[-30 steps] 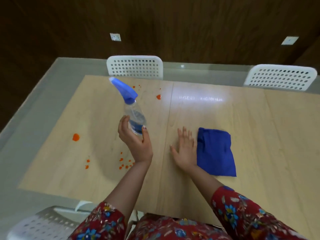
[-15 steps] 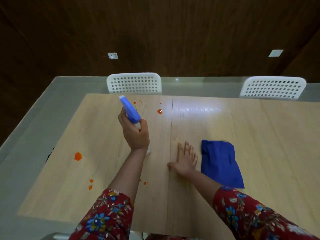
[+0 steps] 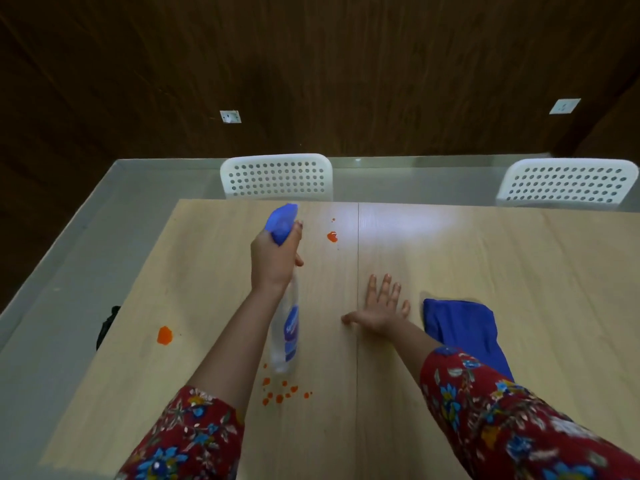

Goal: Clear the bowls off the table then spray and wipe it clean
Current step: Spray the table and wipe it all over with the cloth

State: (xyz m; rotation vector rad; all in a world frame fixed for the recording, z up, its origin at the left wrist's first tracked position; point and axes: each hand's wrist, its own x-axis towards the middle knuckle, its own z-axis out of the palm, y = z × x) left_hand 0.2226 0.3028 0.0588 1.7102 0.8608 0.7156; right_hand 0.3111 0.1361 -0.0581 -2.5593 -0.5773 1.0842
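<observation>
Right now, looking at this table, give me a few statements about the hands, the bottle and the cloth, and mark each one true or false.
1. The left hand grips the spray bottle. True.
2. The right hand holds the blue cloth. False: it lies flat on the table, beside the cloth.
3. Orange spots mark the table. True.
4. Bowls stand on the table. False: none are in view.
</observation>
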